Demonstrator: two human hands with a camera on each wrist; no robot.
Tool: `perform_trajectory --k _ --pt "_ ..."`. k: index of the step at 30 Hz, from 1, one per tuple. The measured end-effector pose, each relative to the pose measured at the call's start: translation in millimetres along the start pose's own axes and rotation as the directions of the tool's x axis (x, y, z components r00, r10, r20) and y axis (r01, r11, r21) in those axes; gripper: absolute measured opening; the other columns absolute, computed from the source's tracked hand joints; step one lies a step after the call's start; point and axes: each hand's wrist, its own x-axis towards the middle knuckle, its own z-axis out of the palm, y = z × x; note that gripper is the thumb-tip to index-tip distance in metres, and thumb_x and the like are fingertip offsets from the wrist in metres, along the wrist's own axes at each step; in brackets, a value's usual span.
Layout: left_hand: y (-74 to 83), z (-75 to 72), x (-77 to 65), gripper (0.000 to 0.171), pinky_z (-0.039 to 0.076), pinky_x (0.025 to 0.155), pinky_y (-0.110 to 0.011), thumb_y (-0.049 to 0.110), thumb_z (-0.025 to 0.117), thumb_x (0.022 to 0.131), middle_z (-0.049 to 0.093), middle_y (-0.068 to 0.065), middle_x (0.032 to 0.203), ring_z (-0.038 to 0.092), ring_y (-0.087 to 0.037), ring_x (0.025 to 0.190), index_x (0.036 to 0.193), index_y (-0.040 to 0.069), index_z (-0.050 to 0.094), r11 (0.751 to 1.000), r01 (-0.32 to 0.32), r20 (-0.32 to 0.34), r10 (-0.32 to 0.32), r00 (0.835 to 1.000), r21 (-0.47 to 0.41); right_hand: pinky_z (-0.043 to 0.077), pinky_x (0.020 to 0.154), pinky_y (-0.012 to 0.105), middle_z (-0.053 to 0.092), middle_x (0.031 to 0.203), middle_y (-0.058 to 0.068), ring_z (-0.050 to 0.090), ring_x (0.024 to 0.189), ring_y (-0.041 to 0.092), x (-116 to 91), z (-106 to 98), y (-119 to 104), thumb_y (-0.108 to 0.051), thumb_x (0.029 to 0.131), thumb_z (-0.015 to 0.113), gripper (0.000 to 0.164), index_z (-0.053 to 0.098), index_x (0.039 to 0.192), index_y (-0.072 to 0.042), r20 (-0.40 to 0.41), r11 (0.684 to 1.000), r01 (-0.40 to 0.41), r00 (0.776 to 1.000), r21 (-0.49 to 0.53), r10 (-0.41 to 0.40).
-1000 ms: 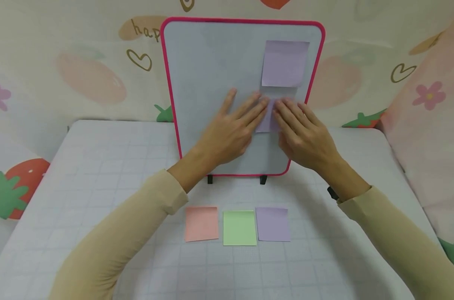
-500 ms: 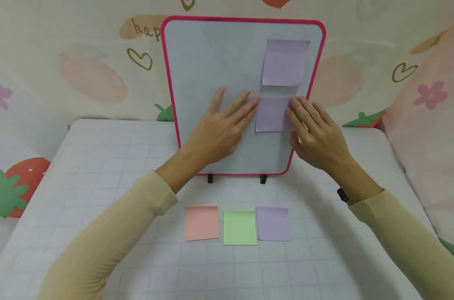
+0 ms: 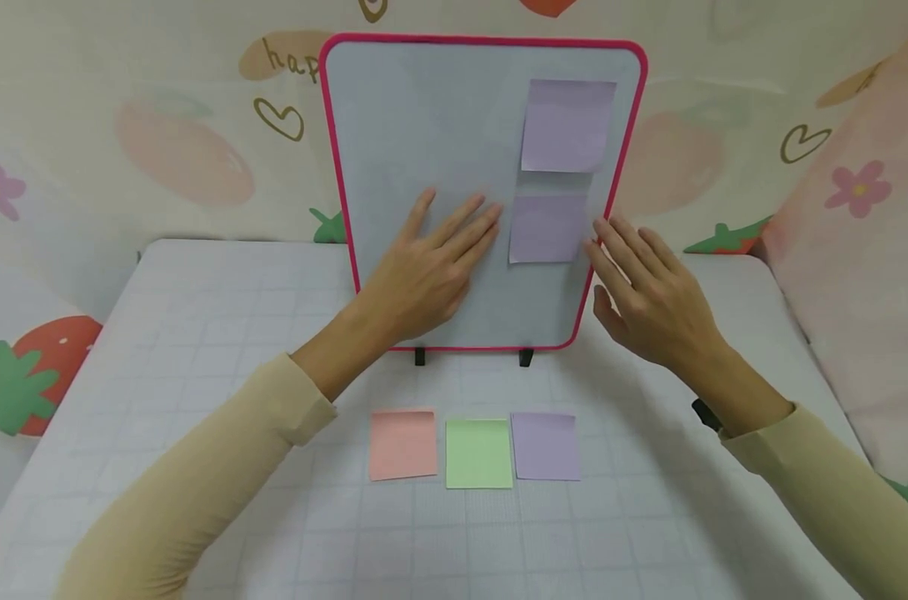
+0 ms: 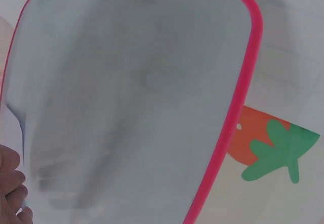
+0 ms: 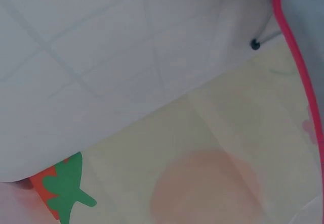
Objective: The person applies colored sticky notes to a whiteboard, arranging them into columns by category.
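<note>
A whiteboard (image 3: 454, 125) with a pink-red frame stands upright on the table. Two purple sticky notes are on its right half, an upper note (image 3: 569, 127) and a lower note (image 3: 547, 228). My left hand (image 3: 433, 271) lies over the board with fingers spread, its fingertips just left of the lower note. My right hand (image 3: 652, 292) is at the board's right edge, fingers extended and holding nothing, a little right of the lower note. Whether its fingertips touch the frame is hard to tell. In the left wrist view, part of a purple note (image 4: 11, 133) shows near some fingers.
Before the board lie three sticky-note pads in a row: pink (image 3: 403, 445), green (image 3: 479, 454) and purple (image 3: 546, 447). Two small black feet (image 3: 526, 357) show under the board. A patterned cloth (image 3: 199, 158) hangs behind the white gridded table (image 3: 222, 333).
Both hands have drawn apart from the lower purple note, the left hand to the left and the right hand to the right and down. The note stays on the board, now uncovered.
</note>
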Motion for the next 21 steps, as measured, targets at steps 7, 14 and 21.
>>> perform_trajectory --k 7,14,21 --pt "17.6 -3.8 -19.5 0.058 0.016 0.118 -0.056 0.024 0.053 0.097 0.034 -0.005 0.16 0.024 -0.023 0.15 0.151 0.006 0.042 0.995 -0.045 -0.009 0.045 0.999 -0.086 0.041 0.107 0.052 0.053 0.142 0.022 0.051 0.131 0.038 -16.4 -13.6 -22.9 -0.019 0.099 0.044 0.048 0.053 0.138 0.006 0.085 0.992 -0.003 0.996 0.122 -0.007" --pt "41.3 -6.2 -47.3 0.057 0.018 0.119 -0.054 0.027 0.053 0.097 0.033 -0.005 0.16 0.024 -0.022 0.15 0.15 0.008 0.044 0.978 -0.103 0.042 0.112 0.993 -0.182 0.045 0.104 0.047 0.057 0.141 0.016 0.056 0.127 0.032 -37.8 -24.4 -49.1 -0.034 0.105 0.043 0.052 0.053 0.141 0.002 0.203 0.952 -0.043 0.979 0.304 -0.021" --pt "65.1 -0.5 -64.0 0.054 0.02 0.119 -0.052 0.028 0.046 0.1 0.033 -0.003 0.16 0.023 -0.021 0.15 0.152 0.01 0.043 0.95 -0.142 0.121 0.181 0.976 -0.277 0.047 0.102 0.048 0.058 0.14 0.01 0.058 0.126 0.028 -61.7 -22.7 -65.8 -0.044 0.102 0.05 0.057 0.054 0.142 -0.003 0.348 0.917 -0.087 0.935 0.39 -0.059"
